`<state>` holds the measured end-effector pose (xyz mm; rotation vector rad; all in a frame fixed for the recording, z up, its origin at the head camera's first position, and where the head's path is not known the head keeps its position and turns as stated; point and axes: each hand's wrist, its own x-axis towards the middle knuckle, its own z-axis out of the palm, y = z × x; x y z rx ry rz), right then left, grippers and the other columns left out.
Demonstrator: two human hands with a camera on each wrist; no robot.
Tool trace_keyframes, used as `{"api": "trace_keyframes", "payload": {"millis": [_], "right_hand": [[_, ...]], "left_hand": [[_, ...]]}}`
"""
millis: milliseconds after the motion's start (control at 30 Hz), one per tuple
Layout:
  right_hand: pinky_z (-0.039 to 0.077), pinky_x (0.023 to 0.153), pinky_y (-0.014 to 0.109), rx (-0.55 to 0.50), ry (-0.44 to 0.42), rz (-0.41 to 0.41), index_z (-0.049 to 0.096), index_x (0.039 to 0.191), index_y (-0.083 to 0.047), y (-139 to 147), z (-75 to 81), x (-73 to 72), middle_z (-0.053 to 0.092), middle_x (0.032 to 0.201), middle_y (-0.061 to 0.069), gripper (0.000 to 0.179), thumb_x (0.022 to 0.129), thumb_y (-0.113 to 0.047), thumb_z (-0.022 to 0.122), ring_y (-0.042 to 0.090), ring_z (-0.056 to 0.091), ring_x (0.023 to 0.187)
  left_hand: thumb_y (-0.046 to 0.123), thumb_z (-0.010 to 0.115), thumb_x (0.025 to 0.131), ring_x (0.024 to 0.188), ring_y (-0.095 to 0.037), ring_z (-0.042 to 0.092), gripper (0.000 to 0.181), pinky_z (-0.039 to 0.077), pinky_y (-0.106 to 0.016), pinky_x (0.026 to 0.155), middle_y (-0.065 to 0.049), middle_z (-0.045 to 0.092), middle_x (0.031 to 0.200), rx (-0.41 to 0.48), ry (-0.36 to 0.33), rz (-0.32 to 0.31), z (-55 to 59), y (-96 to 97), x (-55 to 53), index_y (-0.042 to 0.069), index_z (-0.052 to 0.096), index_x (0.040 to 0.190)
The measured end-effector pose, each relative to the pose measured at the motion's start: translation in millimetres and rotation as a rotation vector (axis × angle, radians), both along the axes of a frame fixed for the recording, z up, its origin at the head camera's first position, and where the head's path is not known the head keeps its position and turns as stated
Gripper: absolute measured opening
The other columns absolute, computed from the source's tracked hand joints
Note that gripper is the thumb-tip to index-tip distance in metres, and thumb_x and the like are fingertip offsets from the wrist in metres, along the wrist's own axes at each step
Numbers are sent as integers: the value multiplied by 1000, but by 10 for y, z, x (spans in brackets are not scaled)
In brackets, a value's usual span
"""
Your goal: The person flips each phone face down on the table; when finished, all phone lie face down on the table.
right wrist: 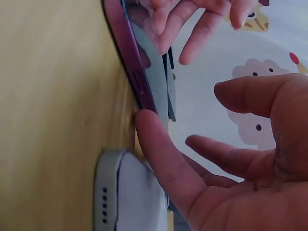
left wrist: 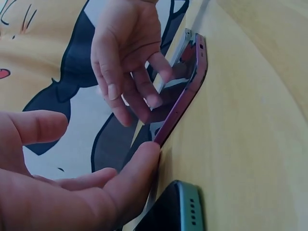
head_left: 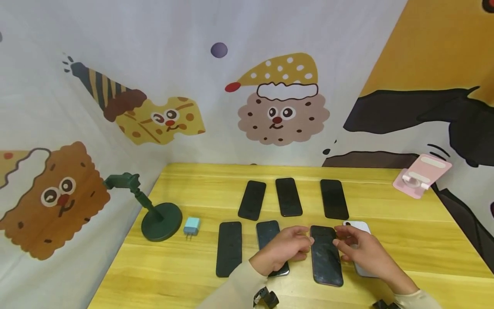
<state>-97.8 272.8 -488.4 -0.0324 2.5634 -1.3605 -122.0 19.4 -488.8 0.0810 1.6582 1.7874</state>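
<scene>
A black-screened smartphone (head_left: 326, 266) with a purple frame lies face up on the table between the two hands. My left hand (head_left: 285, 249) is at its left edge; in the left wrist view a fingertip (left wrist: 150, 147) meets the purple side. The right hand (head_left: 364, 251) is at the opposite edge, its fingertip (right wrist: 148, 120) right at the frame in the right wrist view. Both hands have loosely extended fingers, thumbs apart from the phone. Beneath the left forearm, another dark phone (head_left: 267, 229) is partly covered. A white-backed phone (head_left: 361, 226) lies partly hidden under the right hand.
Three dark phones, including one at the middle (head_left: 288, 197), form a back row. Another phone (head_left: 229, 246) lies front left. A blue charger plug (head_left: 191, 225) and a dark green stand (head_left: 164, 223) are further left. A pink phone stand (head_left: 422, 174) stands at the back right.
</scene>
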Motion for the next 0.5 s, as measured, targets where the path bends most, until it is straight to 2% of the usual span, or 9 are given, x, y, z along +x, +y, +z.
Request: {"api": "trace_keyframes", "payload": {"millis": [67, 200, 333, 500], "right_hand": [[65, 69, 32, -32, -34, -8, 52, 148, 8, -3, 0, 13, 60, 143, 29, 60, 101, -23, 75, 25, 70, 106], [66, 72, 34, -88, -57, -4, 49, 150, 8, -22, 11, 28, 56, 147, 32, 63, 101, -22, 74, 29, 69, 113], [65, 73, 33, -110, -39, 14, 49, 150, 8, -24, -1, 27, 55, 149, 32, 62, 101, -21, 74, 28, 69, 114], [65, 74, 31, -99, 3, 27, 52, 149, 6, -31, -44, -10, 57, 148, 31, 60, 101, -22, 74, 34, 68, 119]], "left_hand": [[19, 67, 102, 94, -15, 63, 58, 61, -39, 90, -2, 69, 124, 3, -12, -14, -3, 5, -3, 4, 50, 155], [20, 67, 103, 102, -19, 68, 56, 62, -43, 95, -4, 69, 132, -2, -22, -3, -9, 13, 1, 3, 51, 154], [19, 67, 103, 100, -20, 70, 54, 63, -40, 94, -6, 67, 133, 15, -28, 37, -22, 14, 16, 1, 52, 152], [19, 67, 103, 93, -18, 68, 56, 64, -39, 92, -8, 66, 128, 30, -27, 82, -40, 25, 9, 0, 51, 153]]}}
